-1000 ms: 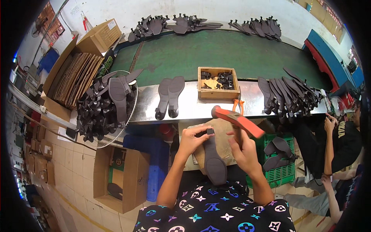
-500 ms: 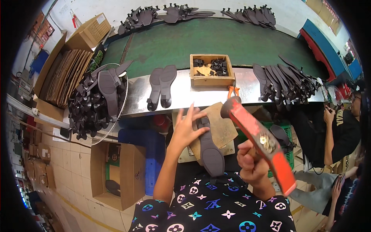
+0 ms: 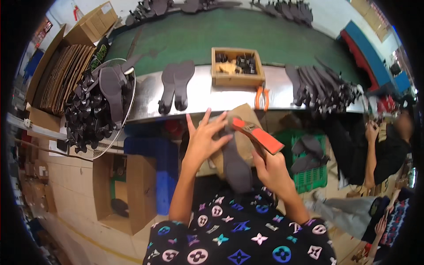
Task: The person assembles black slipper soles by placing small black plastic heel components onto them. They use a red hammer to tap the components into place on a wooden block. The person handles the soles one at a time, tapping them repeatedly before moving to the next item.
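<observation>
A dark grey shoe sole [image 3: 238, 168] lies lengthwise in front of me on a tan board [image 3: 248, 115], its wide toe end nearest my body. My right hand [image 3: 274, 171] is closed round the handle of a hammer with a red-orange head [image 3: 261, 137]. The hammer's face is at the heel end of the sole and hides it; whether they touch I cannot tell. My left hand [image 3: 204, 140] lies beside that heel end with fingers spread, the thumb reaching over the sole's edge.
Two soles [image 3: 176, 84], a wooden box [image 3: 238, 80] of small black parts, orange-handled pliers [image 3: 257, 99] and a pile of soles [image 3: 320, 88] lie along the metal edge. Left are a heaped basket [image 3: 95, 110] and an open carton [image 3: 137, 190]; right, a green crate [image 3: 311, 179] and a seated person.
The hammer has swung down and left from above my right side to the sole's heel end. My left hand stays beside the sole. The whole view has shifted slightly.
</observation>
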The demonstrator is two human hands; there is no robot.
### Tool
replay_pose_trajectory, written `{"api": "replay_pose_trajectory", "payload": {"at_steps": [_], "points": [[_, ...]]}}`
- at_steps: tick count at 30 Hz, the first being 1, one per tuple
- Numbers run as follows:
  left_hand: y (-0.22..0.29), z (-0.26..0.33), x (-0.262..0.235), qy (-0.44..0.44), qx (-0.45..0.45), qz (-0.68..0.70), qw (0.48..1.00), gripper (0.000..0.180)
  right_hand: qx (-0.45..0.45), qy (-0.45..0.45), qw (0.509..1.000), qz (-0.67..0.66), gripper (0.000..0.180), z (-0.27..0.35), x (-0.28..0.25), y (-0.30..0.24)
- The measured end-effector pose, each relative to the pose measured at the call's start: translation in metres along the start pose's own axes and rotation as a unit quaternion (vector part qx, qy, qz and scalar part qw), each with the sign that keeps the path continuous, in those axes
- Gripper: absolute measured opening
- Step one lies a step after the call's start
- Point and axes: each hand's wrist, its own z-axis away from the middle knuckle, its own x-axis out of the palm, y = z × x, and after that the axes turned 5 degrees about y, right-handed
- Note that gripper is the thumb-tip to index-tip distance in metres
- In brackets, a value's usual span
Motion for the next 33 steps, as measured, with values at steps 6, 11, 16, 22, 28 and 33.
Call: {"api": "replay_pose_trajectory", "payload": {"at_steps": [6, 11, 16, 22, 28, 33], "points": [[0.046, 0.022, -0.038, -0.061, 0.071, 0.294, 0.951, 0.023, -0.001, 0.044, 0.999, 0.026, 0.027, -0.013, -0.042, 0.005], [0.094, 0.043, -0.069, -0.215, 0.02, 0.456, 0.863, 0.017, -0.136, -0.071, 0.957, 0.247, 0.037, -0.035, -0.021, 0.031], [0.109, 0.055, -0.071, -0.249, -0.087, 0.552, 0.791, 0.026, -0.233, -0.12, 0.953, 0.152, 0.047, -0.035, -0.006, 0.041], [0.119, 0.058, -0.065, -0.322, -0.224, 0.676, 0.624, 0.031, 0.044, -0.179, 0.824, -0.535, 0.059, 0.013, 0.002, 0.014], [0.123, 0.063, -0.066, -0.335, -0.224, 0.671, 0.622, 0.035, 0.149, -0.229, 0.762, -0.587, 0.057, 0.021, -0.001, 0.01], [0.122, 0.068, -0.06, -0.351, -0.19, 0.66, 0.636, 0.032, 0.141, -0.249, 0.753, -0.592, 0.06, 0.021, -0.003, 0.013]]}}
